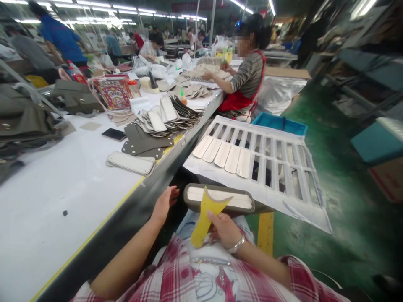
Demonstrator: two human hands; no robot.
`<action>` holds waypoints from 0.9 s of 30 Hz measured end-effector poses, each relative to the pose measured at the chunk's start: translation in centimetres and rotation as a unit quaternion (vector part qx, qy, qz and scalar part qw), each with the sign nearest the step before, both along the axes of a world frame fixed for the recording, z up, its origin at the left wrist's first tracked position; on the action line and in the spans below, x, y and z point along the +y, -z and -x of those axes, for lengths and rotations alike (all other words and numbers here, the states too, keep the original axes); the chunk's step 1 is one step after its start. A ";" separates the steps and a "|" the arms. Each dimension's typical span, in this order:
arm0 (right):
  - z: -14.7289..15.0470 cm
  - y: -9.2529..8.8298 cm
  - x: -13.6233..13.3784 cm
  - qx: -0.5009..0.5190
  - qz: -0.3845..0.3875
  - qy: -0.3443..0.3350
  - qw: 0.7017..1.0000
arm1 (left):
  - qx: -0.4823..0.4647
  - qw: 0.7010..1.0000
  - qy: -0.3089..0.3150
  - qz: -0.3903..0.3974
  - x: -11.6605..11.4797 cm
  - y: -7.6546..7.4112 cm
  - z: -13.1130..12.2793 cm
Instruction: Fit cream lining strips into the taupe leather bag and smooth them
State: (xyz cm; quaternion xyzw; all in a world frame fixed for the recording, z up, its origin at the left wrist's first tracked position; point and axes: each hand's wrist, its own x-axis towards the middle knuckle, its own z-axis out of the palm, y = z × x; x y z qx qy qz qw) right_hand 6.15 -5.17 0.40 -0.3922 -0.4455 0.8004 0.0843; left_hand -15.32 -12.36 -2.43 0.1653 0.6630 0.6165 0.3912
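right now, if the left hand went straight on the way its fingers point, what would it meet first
Most likely the left end of the grey oblong panel, just beyond the left hand. The right hand holds a yellow scraper over that panel. Depth is unclear, so it could pass under it.

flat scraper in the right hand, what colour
Yellow: the flat plastic scraper in the right hand, head view.

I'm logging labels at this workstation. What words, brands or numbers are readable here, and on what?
None can be read.
Red banner under the ceiling: characters too blurred.
Cardboard box, reddish marks: too blurred.
Yellow scraper in the right hand: no marking visible.
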 end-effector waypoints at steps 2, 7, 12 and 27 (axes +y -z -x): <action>1.3 -0.3 -0.5 -0.005 -0.025 -0.034 0.999 | 0.033 0.999 -0.011 -0.003 -1.3 -0.5 -1.0; 6.0 -1.5 -3.1 0.002 -0.113 -0.170 0.979 | -0.014 0.994 0.101 -0.026 -4.1 -3.2 -3.4; 9.2 -3.7 -3.0 0.009 -0.234 -0.302 0.924 | 0.010 0.996 -0.032 0.088 -8.4 -6.1 4.3; -7.9 2.0 13.6 -0.256 -0.550 0.044 0.794 | 0.314 0.942 0.104 0.051 -1.8 -1.1 5.5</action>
